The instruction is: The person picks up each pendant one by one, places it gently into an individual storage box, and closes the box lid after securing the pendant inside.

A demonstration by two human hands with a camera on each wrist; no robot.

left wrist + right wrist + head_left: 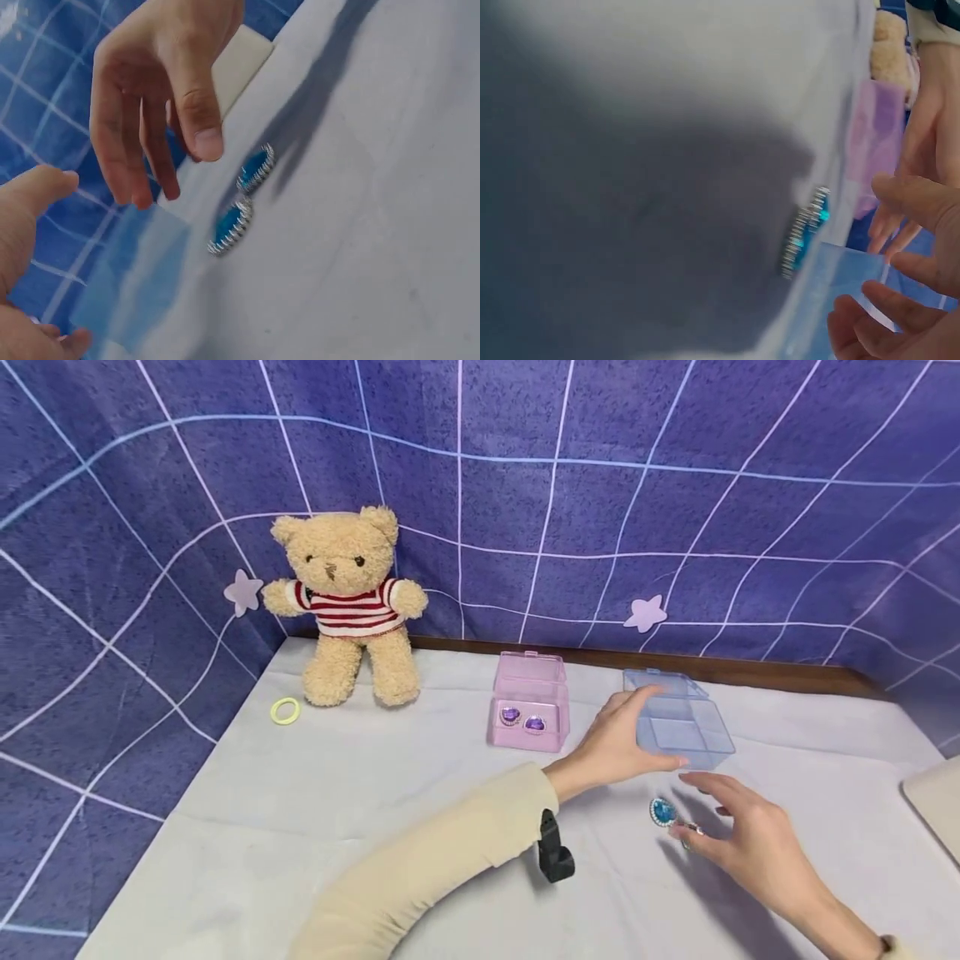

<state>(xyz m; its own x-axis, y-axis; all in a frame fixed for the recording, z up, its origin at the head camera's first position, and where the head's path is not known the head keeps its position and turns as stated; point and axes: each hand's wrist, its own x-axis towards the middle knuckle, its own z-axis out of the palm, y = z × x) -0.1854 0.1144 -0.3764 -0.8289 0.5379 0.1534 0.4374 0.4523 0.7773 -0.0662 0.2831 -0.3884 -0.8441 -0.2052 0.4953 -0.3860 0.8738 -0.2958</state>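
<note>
My left hand is spread at the left side of an open, clear blue plastic box, with no grip on it visible. My right hand hovers over the white cloth, its thumb and fingers parted and nothing between them. Just by its thumb lie two blue gems with silvery beaded rims. The round blue gem shows fully in the head view, while the other blue gem is partly hidden there by the thumb. To the left, an open pink box holds two purple gems.
A teddy bear in a striped sweater sits against the purple grid curtain at the back left. Beside it lies a pale yellow ring. A cream-coloured object stands at the right edge of the white cloth.
</note>
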